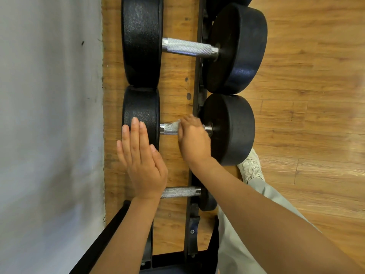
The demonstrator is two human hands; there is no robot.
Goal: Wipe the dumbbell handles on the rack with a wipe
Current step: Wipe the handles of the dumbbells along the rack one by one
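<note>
- You are looking straight down at a black rack (194, 107) holding three dumbbells side by side, with wood floor (316, 95) showing under and beyond it and a grey wall (49, 115) running along the left.
- Your right hand (194, 138) is curling over the handle (169, 128) of the middle dumbbell (231, 129), fingers closed around it near the right-hand weight.
- That hand is pressing a wipe (176, 123) against the knurled metal; only a small pale edge of it is peeking out by the fingers, slightly blurred.
- The left stretch of that handle is lying bare, between your right hand and the left weight (141, 107).
- Your left hand (141, 161) is lying flat and spread, fingers straight and together, fingertips resting on the rim of that left weight; it is gripping nothing.
- The palm of the left hand is covering the left end of the near dumbbell's handle (179, 191), whose weights are mostly hidden under your arms.
- The far dumbbell (237, 48) is sitting just above the middle one, its handle (189, 47) uncovered and its weights touching the middle pair.
- A pale shoe (250, 169) and a light trouser leg (243, 244) are showing on the floor, just beside the middle dumbbell's right weight.
</note>
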